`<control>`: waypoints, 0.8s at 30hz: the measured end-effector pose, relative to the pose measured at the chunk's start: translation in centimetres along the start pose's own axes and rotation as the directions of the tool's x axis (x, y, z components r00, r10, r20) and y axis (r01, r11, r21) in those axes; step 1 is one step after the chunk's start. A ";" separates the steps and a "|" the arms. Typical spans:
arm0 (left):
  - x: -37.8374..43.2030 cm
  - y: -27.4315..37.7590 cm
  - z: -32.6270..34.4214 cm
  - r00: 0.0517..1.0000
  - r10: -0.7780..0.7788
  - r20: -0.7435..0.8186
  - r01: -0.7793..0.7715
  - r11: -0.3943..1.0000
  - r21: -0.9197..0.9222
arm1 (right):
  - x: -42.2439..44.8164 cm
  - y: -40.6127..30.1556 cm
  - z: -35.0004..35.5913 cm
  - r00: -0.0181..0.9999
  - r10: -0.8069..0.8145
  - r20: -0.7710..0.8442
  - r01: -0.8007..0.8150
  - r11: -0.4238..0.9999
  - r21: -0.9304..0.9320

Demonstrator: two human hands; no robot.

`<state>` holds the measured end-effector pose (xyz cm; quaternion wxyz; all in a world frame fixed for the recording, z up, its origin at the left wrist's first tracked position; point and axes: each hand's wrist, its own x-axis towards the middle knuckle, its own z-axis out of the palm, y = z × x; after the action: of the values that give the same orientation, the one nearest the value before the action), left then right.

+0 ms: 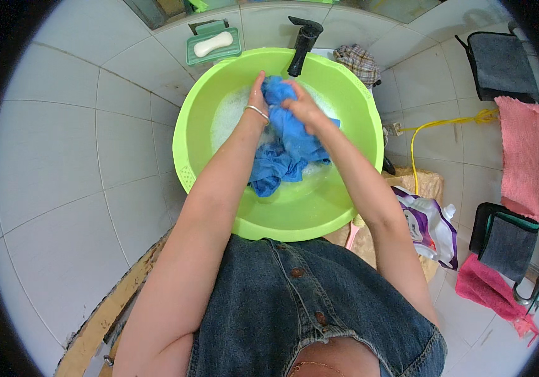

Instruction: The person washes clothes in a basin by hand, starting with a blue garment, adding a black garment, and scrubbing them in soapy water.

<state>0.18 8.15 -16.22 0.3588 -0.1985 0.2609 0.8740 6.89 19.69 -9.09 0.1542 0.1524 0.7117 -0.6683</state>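
A wet blue cloth [295, 136], perhaps a garment, is bunched in a large lime-green plastic basin [293, 224]. My left hand [257, 100] grips its left side near the top, palm turned inward, a bangle on the wrist. From the right, my right hand [306, 109] is closed on the upper part of the same cloth. The lower folds spread into soapy water with white suds [228, 113]. Just beyond my hands, a black faucet [303, 45] leans over the basin's far rim.
A white soap bar [213, 44] lies in a green wall dish [236, 42]. A checked cloth [358, 61] sits behind the basin. At right are a detergent pouch [432, 226], a yellow cord [413, 155], a pink-handled brush [352, 235], and hanging towels [523, 155]. Tiled wall [53, 146] borders the left.
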 end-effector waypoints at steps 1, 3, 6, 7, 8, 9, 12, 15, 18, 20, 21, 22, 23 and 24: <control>0.1 0.5 -0.8 0.999 -0.013 0.053 0.013 1.000 0.000 | -0.8 -0.1 0.8 0.980 -0.201 0.011 0.200 0.966 -0.165; 0.1 1.0 -2.0 0.982 -0.034 0.186 0.026 0.999 0.045 | -3.3 0.0 2.5 0.827 -0.548 0.129 0.541 0.710 -0.450; -2.1 0.6 0.9 0.963 -0.130 0.237 0.084 0.977 0.195 | -7.2 -2.2 4.3 0.861 -0.504 0.075 0.467 0.722 -0.510; -3.0 0.4 2.0 0.956 -0.108 0.274 0.062 0.983 0.173 | -7.6 -2.7 4.6 0.837 -0.543 0.060 0.479 0.677 -0.559; -3.4 0.1 2.6 0.947 -0.089 0.308 0.043 0.987 0.152 | -7.8 -3.0 4.8 0.813 -0.581 0.044 0.484 0.632 -0.605; -3.5 -0.1 3.1 0.937 -0.069 0.342 0.026 0.991 0.129 | -7.9 -3.1 4.9 0.786 -0.617 0.031 0.485 0.585 -0.650; -3.5 -0.7 4.4 0.943 -0.218 0.253 0.180 0.970 0.164 | -7.5 -3.0 4.3 0.812 -0.583 -0.024 0.415 0.607 -0.678; -0.3 -0.7 1.3 0.861 -0.214 0.462 0.191 0.977 0.096 | -6.3 -2.4 3.8 0.802 -0.591 -0.079 0.368 0.595 -0.714; -1.8 -1.3 3.2 0.981 -0.171 0.093 0.162 0.982 0.097 | -2.6 -0.7 0.5 0.840 -0.481 -0.252 0.223 0.729 -0.647; -1.9 -1.2 4.5 0.992 -0.090 -0.085 0.105 0.976 0.188 | -0.8 -0.8 -1.0 0.873 -0.367 -0.321 0.137 0.817 -0.561; -1.6 -0.9 5.0 0.985 -0.042 -0.169 0.082 0.969 0.235 | -0.3 -0.9 -1.4 0.876 -0.348 -0.333 0.138 0.844 -0.519; -1.6 -0.2 5.0 0.980 -0.025 -0.199 0.071 0.971 0.230 | 0.2 -0.7 -2.0 0.881 -0.324 -0.345 0.134 0.871 -0.473; -1.6 0.9 5.1 0.981 0.007 -0.193 0.028 0.983 0.179 | 0.8 -0.6 -2.7 0.900 -0.281 -0.334 0.139 0.910 -0.390; -1.4 2.4 5.3 0.982 0.040 -0.184 -0.016 0.991 0.131 | 1.7 -0.4 -3.8 0.915 -0.242 -0.323 0.142 0.942 -0.304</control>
<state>-1.46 9.17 -10.54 0.3327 -0.2520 0.3522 0.8377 5.11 23.43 -9.18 -0.0245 0.1769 0.8247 -0.5366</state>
